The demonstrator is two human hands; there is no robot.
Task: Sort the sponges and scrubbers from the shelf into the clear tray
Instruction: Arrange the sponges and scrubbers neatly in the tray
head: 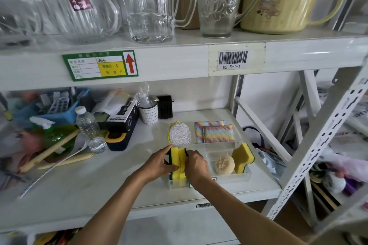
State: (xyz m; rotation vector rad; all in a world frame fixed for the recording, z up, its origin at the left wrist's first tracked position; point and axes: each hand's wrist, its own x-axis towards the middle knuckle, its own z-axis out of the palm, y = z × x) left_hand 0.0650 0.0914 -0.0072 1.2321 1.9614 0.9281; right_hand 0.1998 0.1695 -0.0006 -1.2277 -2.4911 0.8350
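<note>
We observed both hands at the left end of the clear tray point(242, 177), which sat on the lower shelf point(111, 181) toward 5 o'clock of the frame. The left hand point(159, 162) and right hand point(196, 165) were closed from either side on a pair of yellow sponges point(179, 167) with dark green scouring backs, stood on edge. We judged the two-sided grip served to squeeze the pair narrow enough to slot upright into the left compartment; on edge they take less floor than lying flat.

At 3 o'clock of the hands, inside the tray, a round beige loofah pad point(224, 164) lay flat, and just beside it, farther right, another yellow sponge point(243, 158) leaned against the tray's end wall. These looked sorted by type, one kind per compartment.

At 12 o'clock of the hands a round silver scrubber point(180, 134) with a yellow rim lay flat, and at 1 o'clock two rainbow-striped scrubber pads point(215, 131) overlapped. We could not tell whether these rested in the tray's back section or on the shelf behind it, since the clear walls barely showed.

Clutter at 9 to 10 o'clock (a water bottle point(89, 129), a spray-bottle box point(122, 125), a blue basket point(57, 109)) stood well apart. Glass jugs point(149, 4) occupied the upper shelf.

We judged the task well along, the yellow pair not yet released.
</note>
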